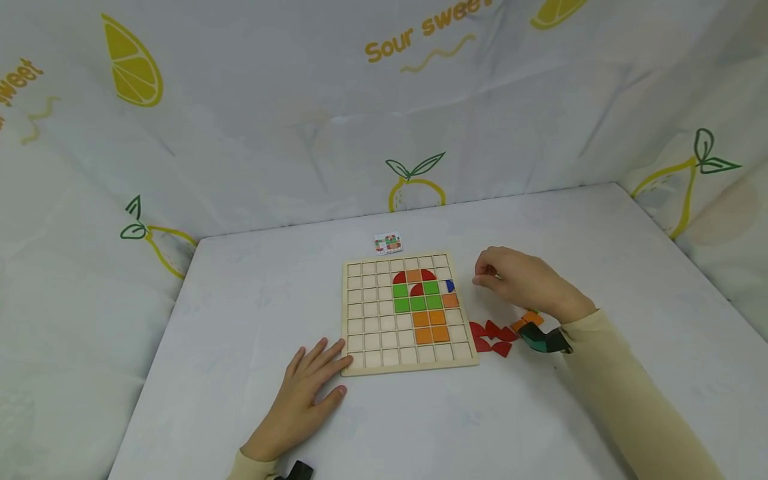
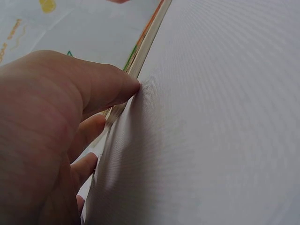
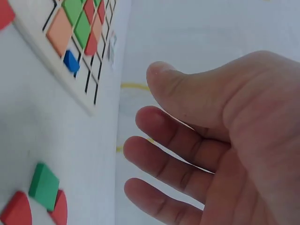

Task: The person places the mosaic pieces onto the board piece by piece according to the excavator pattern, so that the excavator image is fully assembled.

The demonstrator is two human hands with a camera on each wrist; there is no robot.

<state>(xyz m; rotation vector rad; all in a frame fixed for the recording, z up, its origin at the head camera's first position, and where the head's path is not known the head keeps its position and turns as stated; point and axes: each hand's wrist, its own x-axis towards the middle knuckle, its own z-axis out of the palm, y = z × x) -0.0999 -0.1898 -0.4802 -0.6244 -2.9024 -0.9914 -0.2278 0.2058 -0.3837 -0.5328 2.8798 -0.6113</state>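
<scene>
A wooden grid board (image 1: 372,342) lies on the table, with green, orange and red pieces in its middle and right cells. Near its right edge sit a salmon square (image 1: 450,301) and a small blue piece (image 1: 450,287), which covers only part of its cell. My left hand (image 1: 300,401) rests flat at the board's near left corner, fingers spread and fingertips at the edge. Just right of the board, my right hand (image 1: 521,277) hovers above the table. Its fingers are loosely bent, and the right wrist view shows nothing between thumb and fingertips (image 3: 152,123).
Loose red pieces (image 1: 502,348) lie beside the board's right edge. Orange pieces (image 1: 531,319) are partly hidden under the right wrist. A green piece (image 3: 44,186) lies by red ones. A small printed card (image 1: 388,243) is behind the board. A patterned curtain (image 1: 270,133) surrounds the table.
</scene>
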